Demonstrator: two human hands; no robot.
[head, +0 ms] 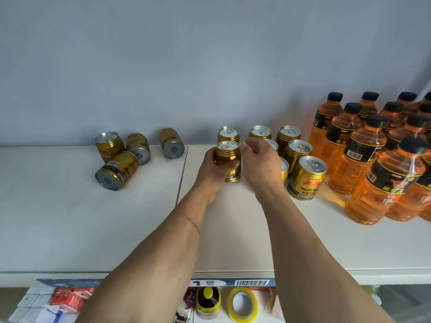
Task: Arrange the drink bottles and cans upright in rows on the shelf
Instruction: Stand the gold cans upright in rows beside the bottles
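Gold aluminium drink can (228, 160) with a silver pull-tab lid stands upright on the white shelf (93, 224), at the left front of the standing can group. Left hand (215, 169) grips it, fingers curled round the body, thumb side toward the camera. Right hand (261, 164) sits just right of that can, fingers loosely curled, holding nothing that shows; cannot tell if it touches the can.

Upright gold cans (300, 164) sit in rows right of the held one, some partly hidden behind the right hand. Nearest one reads "Wealth B…" on a red and blue label.

Four more gold cans (121, 157) lie tipped on the shelf's left section, near the grey-blue wall (186, 54), silver bases toward the camera; three touch in a cluster, one lies apart to the right.

Orange plastic drink bottles (377, 164) with black caps and black labels stand upright in rows at far right.

Below the shelf edge: yellow tape roll (242, 304), small yellow-capped bottle (208, 301), red packets (70, 297).
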